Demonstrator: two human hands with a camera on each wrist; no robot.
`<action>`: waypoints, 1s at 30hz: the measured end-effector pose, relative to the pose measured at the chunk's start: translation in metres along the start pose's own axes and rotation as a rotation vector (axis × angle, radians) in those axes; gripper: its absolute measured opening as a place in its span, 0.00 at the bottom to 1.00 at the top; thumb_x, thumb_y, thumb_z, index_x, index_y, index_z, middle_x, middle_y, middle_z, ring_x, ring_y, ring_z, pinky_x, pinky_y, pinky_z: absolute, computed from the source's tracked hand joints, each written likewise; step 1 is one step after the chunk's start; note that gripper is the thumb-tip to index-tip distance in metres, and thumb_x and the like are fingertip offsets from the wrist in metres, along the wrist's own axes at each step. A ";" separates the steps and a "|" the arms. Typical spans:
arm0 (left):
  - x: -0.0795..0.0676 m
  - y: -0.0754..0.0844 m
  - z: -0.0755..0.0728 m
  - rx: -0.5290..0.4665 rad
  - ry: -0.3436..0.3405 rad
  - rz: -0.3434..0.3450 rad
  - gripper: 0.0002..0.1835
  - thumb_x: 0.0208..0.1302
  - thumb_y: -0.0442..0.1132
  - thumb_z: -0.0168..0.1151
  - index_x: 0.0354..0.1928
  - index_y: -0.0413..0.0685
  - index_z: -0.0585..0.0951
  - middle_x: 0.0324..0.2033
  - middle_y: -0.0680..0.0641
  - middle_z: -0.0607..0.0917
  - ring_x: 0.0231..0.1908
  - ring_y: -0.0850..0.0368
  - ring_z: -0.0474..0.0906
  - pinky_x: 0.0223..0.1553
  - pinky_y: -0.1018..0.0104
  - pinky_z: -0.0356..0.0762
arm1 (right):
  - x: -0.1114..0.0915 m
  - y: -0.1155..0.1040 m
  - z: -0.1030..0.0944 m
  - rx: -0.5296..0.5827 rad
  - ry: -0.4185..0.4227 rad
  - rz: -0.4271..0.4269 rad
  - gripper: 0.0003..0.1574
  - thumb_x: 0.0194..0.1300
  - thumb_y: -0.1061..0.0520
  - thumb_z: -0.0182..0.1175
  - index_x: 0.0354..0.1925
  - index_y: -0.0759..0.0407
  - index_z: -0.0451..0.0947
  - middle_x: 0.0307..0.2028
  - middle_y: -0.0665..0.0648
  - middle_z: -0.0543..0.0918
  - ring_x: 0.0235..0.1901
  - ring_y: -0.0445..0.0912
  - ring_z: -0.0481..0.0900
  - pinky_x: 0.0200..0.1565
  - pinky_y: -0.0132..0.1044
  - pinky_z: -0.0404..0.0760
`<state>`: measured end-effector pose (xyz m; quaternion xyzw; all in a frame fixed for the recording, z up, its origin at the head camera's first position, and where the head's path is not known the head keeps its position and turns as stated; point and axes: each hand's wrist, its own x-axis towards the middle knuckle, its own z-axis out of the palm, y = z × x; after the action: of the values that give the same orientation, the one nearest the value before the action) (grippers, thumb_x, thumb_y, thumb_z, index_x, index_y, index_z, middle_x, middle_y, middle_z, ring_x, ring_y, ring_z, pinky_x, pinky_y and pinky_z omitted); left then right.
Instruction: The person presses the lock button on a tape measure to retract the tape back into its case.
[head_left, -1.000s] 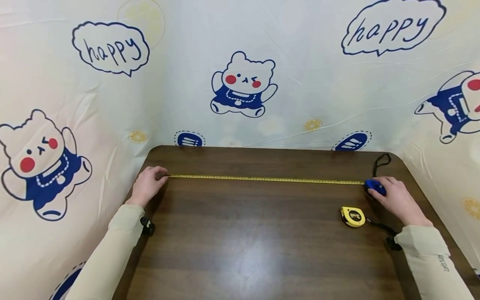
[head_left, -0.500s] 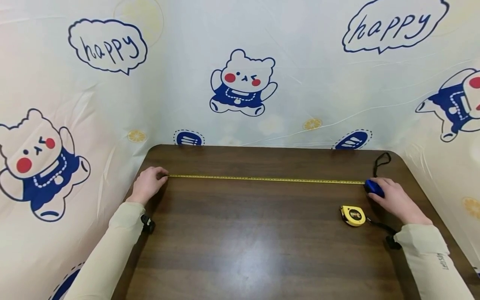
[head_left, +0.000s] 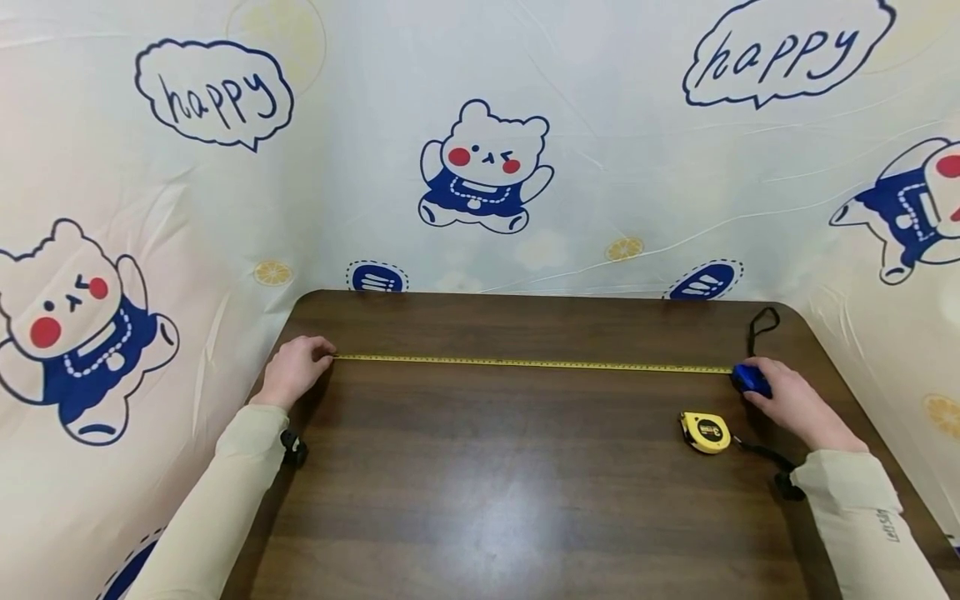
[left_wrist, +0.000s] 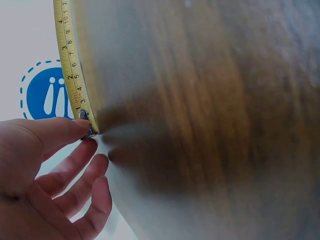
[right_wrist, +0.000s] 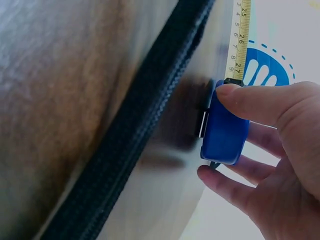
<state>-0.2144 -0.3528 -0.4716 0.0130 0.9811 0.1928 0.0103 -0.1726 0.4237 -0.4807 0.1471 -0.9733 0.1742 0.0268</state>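
A blue tape measure [head_left: 750, 380] sits near the table's right side, gripped by my right hand [head_left: 798, 402] with thumb on one face and fingers on the other. Its yellow blade [head_left: 525, 362] runs out straight and taut across the table to the left. At the far end my left hand [head_left: 292, 371] pinches the blade's metal end hook [left_wrist: 86, 122] between thumb and index finger, the other fingers loosely bent. In the right wrist view the blue case [right_wrist: 225, 127] shows the blade leaving it close to the 27 mark. A yellow tape measure [head_left: 706, 433] lies in front of the blue one.
The brown wooden table [head_left: 450, 483] has rounded far corners and meets a printed cloth backdrop [head_left: 600, 167] on its far and side edges. A black wrist strap [head_left: 762, 321] lies behind the blue case. Another black cord [head_left: 765, 452] trails from the yellow tape measure toward my right wrist.
Both hands and the stretched blade have shifted very slightly toward me, with the blue case a touch to the right. The yellow tape measure stays put.
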 end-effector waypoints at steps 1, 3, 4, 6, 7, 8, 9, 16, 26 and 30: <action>0.000 0.000 0.000 0.003 0.001 0.000 0.11 0.72 0.35 0.62 0.51 0.39 0.86 0.53 0.30 0.84 0.52 0.29 0.80 0.48 0.31 0.76 | 0.000 0.000 0.001 -0.002 0.008 -0.012 0.31 0.62 0.70 0.70 0.59 0.75 0.68 0.52 0.84 0.75 0.49 0.79 0.76 0.48 0.73 0.74; -0.001 -0.001 0.000 0.005 0.007 0.000 0.11 0.72 0.35 0.62 0.50 0.39 0.86 0.52 0.30 0.85 0.51 0.29 0.80 0.47 0.31 0.77 | -0.001 0.000 0.002 -0.002 0.025 -0.040 0.31 0.62 0.71 0.70 0.60 0.73 0.68 0.51 0.84 0.75 0.49 0.79 0.76 0.46 0.73 0.74; -0.001 -0.002 0.000 0.007 0.011 0.000 0.10 0.72 0.35 0.63 0.50 0.39 0.86 0.51 0.30 0.85 0.51 0.29 0.81 0.46 0.31 0.77 | -0.001 0.001 0.003 0.000 0.034 -0.053 0.32 0.61 0.72 0.70 0.60 0.72 0.68 0.51 0.84 0.75 0.49 0.79 0.75 0.46 0.74 0.74; -0.002 -0.003 0.000 0.006 0.018 0.004 0.10 0.71 0.34 0.63 0.49 0.39 0.87 0.50 0.30 0.86 0.50 0.29 0.81 0.45 0.32 0.77 | -0.001 0.001 0.004 0.001 0.060 -0.085 0.33 0.59 0.74 0.70 0.60 0.68 0.69 0.50 0.83 0.76 0.48 0.79 0.76 0.45 0.74 0.74; -0.002 -0.003 0.000 0.006 0.020 0.007 0.10 0.71 0.34 0.63 0.48 0.39 0.87 0.50 0.30 0.86 0.50 0.29 0.82 0.45 0.32 0.77 | -0.002 0.001 0.004 0.002 0.072 -0.103 0.32 0.58 0.75 0.70 0.59 0.67 0.70 0.50 0.82 0.77 0.48 0.78 0.76 0.45 0.74 0.75; -0.002 -0.003 0.000 0.005 0.021 0.010 0.09 0.71 0.34 0.63 0.48 0.40 0.88 0.50 0.31 0.86 0.50 0.29 0.82 0.45 0.32 0.77 | -0.002 0.001 0.005 0.003 0.083 -0.119 0.32 0.57 0.76 0.70 0.57 0.66 0.71 0.49 0.82 0.77 0.47 0.78 0.76 0.44 0.74 0.75; -0.002 -0.004 0.000 0.004 0.023 0.013 0.09 0.71 0.34 0.64 0.48 0.40 0.88 0.50 0.31 0.87 0.50 0.29 0.82 0.45 0.32 0.77 | -0.002 0.002 0.006 0.001 0.091 -0.133 0.31 0.56 0.77 0.71 0.55 0.65 0.72 0.49 0.81 0.77 0.47 0.78 0.77 0.44 0.74 0.75; -0.001 -0.011 0.001 -0.018 0.029 0.063 0.07 0.69 0.34 0.66 0.45 0.42 0.89 0.49 0.32 0.87 0.51 0.28 0.81 0.48 0.31 0.76 | -0.003 0.001 0.005 -0.008 0.095 -0.161 0.24 0.55 0.76 0.72 0.48 0.63 0.78 0.50 0.81 0.75 0.48 0.78 0.75 0.43 0.73 0.75; -0.001 -0.013 -0.004 -0.026 -0.014 0.061 0.04 0.68 0.35 0.69 0.41 0.44 0.89 0.43 0.36 0.89 0.46 0.36 0.83 0.49 0.37 0.76 | -0.001 0.001 0.004 -0.050 0.106 -0.188 0.23 0.52 0.76 0.73 0.44 0.61 0.80 0.46 0.78 0.78 0.41 0.77 0.78 0.41 0.72 0.75; -0.002 -0.016 -0.009 -0.056 -0.010 0.105 0.03 0.66 0.35 0.71 0.39 0.44 0.89 0.39 0.40 0.90 0.42 0.40 0.85 0.48 0.41 0.78 | -0.002 0.002 0.002 -0.032 0.121 -0.206 0.23 0.51 0.76 0.74 0.43 0.60 0.82 0.46 0.76 0.79 0.43 0.76 0.78 0.42 0.70 0.74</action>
<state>-0.2127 -0.3713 -0.4695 0.0649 0.9732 0.2204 0.0055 -0.1712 0.4256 -0.4839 0.2350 -0.9523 0.1634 0.1056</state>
